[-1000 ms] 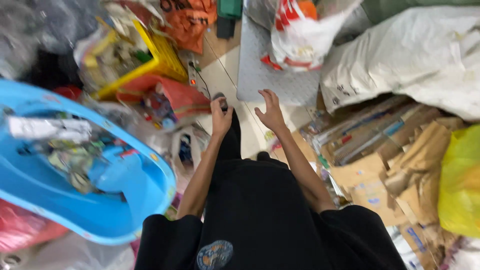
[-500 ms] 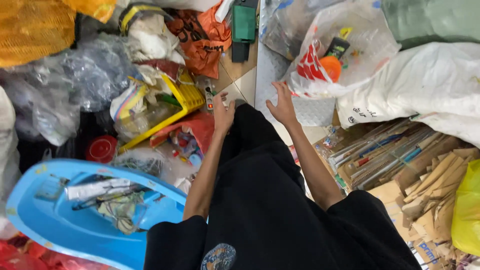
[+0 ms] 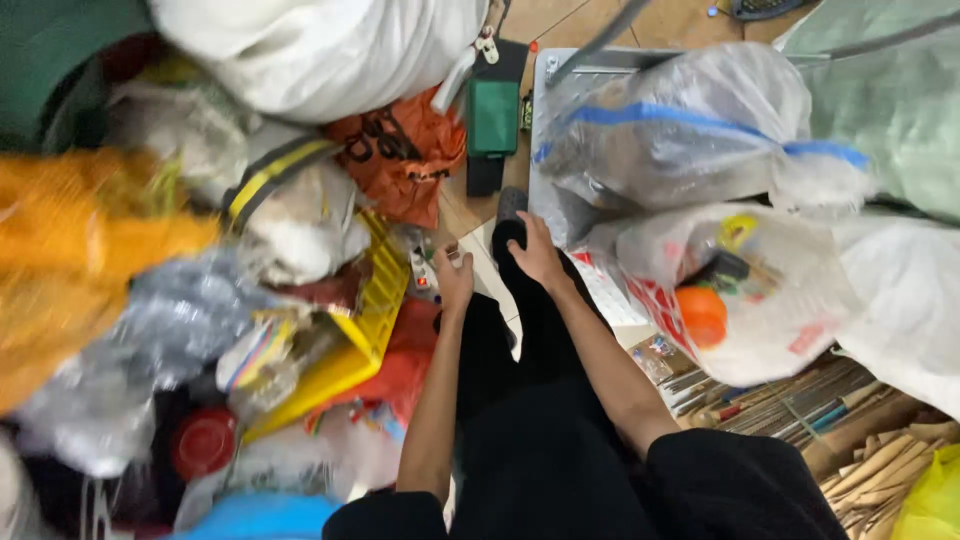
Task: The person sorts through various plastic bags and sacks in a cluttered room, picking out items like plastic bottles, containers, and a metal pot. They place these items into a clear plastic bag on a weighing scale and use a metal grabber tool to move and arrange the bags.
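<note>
1. Hands out ahead: my left hand (image 3: 455,280) hangs loosely open, gripping nothing, beside the yellow basket (image 3: 372,318).
2. My right hand (image 3: 538,254), fingers spread and empty, rests at my dark shoe (image 3: 510,212), just beside the clear plastic bag (image 3: 690,130).

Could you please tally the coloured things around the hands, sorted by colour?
Yellow: 1, crate
Orange: 2, bag, round lid
Red: 1, round lid
Green: 1, flat case
Total: 5
Left hand and right hand hold none of them.
</note>
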